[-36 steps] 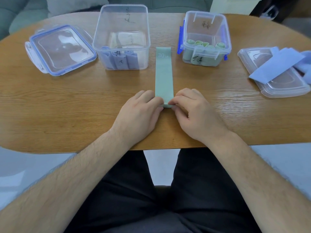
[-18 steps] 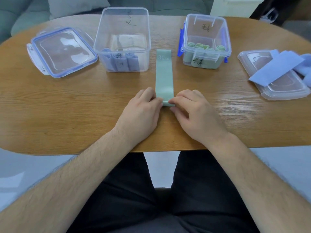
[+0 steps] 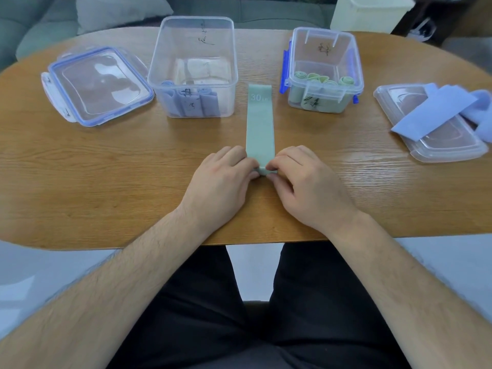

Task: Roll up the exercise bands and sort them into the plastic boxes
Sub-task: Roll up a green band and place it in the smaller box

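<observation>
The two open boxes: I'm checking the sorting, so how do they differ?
The left box is larger and taller; the right box is smaller. The left box holds blue rolls, the right box green rolls. Only the right box has blue latches. Both are clear, lidless, with handwritten marks.

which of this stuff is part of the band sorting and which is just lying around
In the job: flat green exercise band, its near end pinched by left hand and right hand; tall clear plastic box holding blue rolls; smaller clear box holding green rolls; loose blue bands.
Lying about: blue-rimmed clear lid; plain clear lid under those bands; grey cushion; cream bin.
</observation>
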